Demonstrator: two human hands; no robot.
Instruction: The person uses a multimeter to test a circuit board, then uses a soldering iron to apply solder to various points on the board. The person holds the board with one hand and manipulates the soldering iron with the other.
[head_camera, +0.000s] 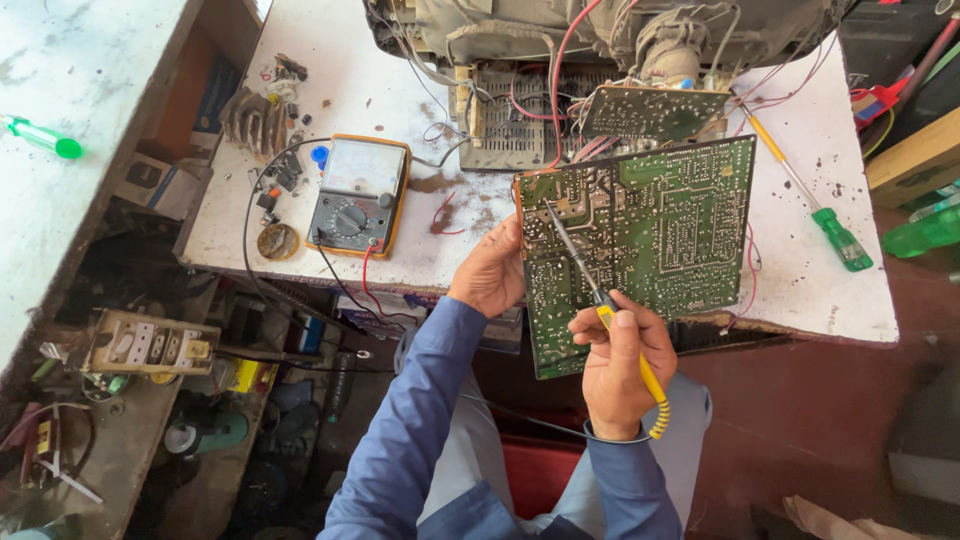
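My left hand (490, 272) grips the left edge of a large green circuit board (660, 235), holding it upright with the solder side toward me. My right hand (620, 355) holds a soldering iron (590, 280) with a yellow handle and coiled yellow cord. Its thin metal tip touches the board's upper left area. Red and white wires run from the board to an opened television chassis (600, 40) at the back of the table.
A yellow-cased analog multimeter (358, 195) lies on the white table (840, 290), with small parts to its left. A green-handled screwdriver (815, 205) lies right of the board. A green bottle (920, 232) lies far right. Cluttered shelves sit below left.
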